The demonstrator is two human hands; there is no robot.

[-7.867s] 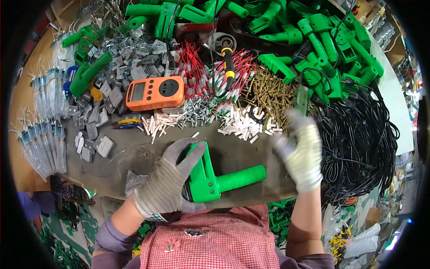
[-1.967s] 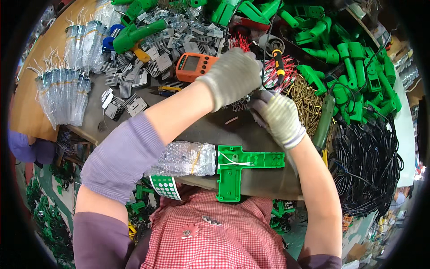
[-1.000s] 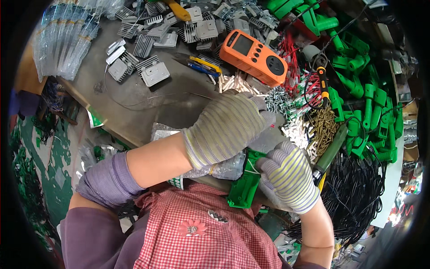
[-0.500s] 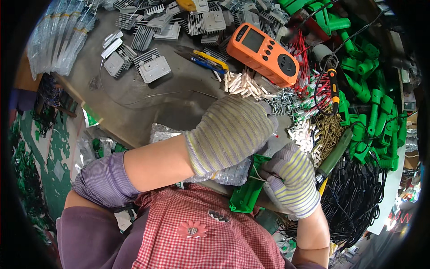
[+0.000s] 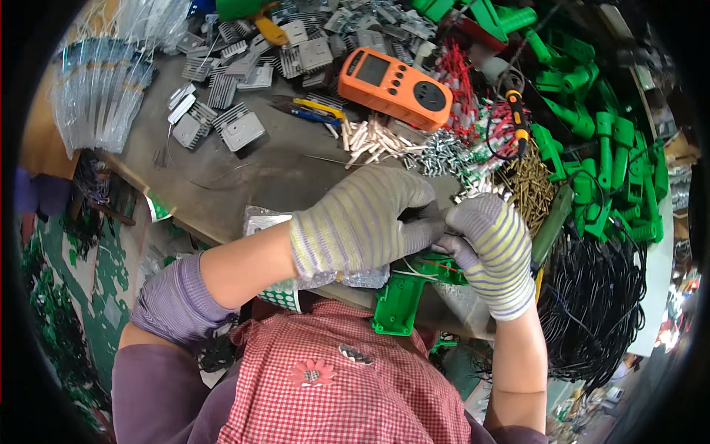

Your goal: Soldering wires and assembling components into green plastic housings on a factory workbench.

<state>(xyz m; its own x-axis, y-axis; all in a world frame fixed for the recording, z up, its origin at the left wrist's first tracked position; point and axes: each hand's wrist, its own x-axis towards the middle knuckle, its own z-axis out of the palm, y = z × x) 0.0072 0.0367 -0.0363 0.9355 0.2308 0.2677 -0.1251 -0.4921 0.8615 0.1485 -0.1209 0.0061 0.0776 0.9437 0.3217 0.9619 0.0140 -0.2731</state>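
Observation:
Both my hands wear striped knit gloves, and their fingertips meet above a green plastic tool housing (image 5: 396, 305). My left hand (image 5: 366, 220) is closed in a pinch, its thumb and fingers toward the right hand. My right hand (image 5: 492, 248) also has its fingers curled together; what sits between the fingertips is too small and covered to tell. The housing lies open side up at the table's front edge, against my checked apron. A white wire (image 5: 418, 275) and a thin red one run across its upper part, below my fingers.
An orange socket meter (image 5: 396, 87) lies beyond my hands, with pliers (image 5: 310, 111) beside it. White sleeves (image 5: 373, 140), screws (image 5: 436, 154) and brass pins (image 5: 529, 185) are heaped nearby. Green housings (image 5: 606, 148) and black cables (image 5: 588, 311) pile at right; metal heatsinks (image 5: 240, 129) lie at far left.
My right hand has moved up to meet the left hand's fingertips, uncovering more of the green housing and its wires. The view has shifted, so the table things appear farther left.

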